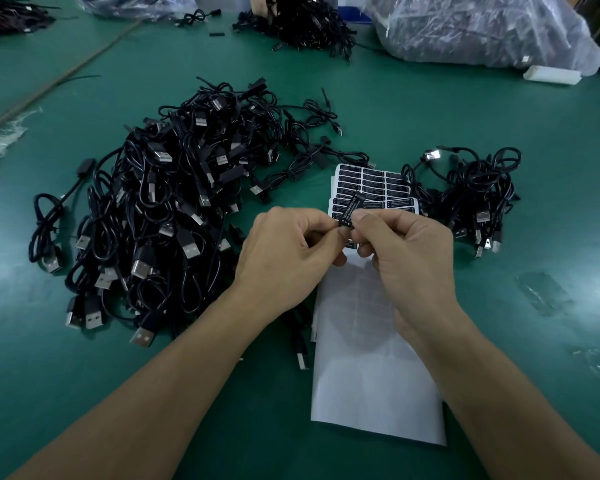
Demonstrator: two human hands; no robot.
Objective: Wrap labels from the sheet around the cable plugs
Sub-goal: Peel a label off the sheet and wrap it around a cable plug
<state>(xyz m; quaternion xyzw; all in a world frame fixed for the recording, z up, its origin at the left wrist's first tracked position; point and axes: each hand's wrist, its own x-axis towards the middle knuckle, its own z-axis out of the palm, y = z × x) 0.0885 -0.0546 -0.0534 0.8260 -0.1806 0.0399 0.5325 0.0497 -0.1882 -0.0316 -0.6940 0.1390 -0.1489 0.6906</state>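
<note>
Both hands meet at the middle of the view, above the green counter (534, 133). The left hand (284, 251) and the right hand (406, 251) have their fingers curled, and the thumb and forefinger tips of each pinch the near end of a small black plug (350, 209). The plug slants up from the fingertips toward 1 o'clock. A black label (347, 213) with white print lies along its visible face; how far it wraps round the plug cannot be told.

The label sheet (374, 375) lies flat on the counter directly beneath the hands. Rows of black labels fill its far end at 12 o'clock, and bare white backing stretches toward 6 o'clock. A black cable (300, 341) lies below the left wrist at 7 o'clock, its metal connector just beside the sheet's edge.

A large pile of cables (160, 216) covers the counter from 9 to 11 o'clock. A smaller pile (471, 192) sits at 2 o'clock, touching the sheet's far right corner. Further off, at 1 o'clock, stand clear plastic bags (482, 26) stuffed with dark cables, with a white block (551, 75) beside them.
</note>
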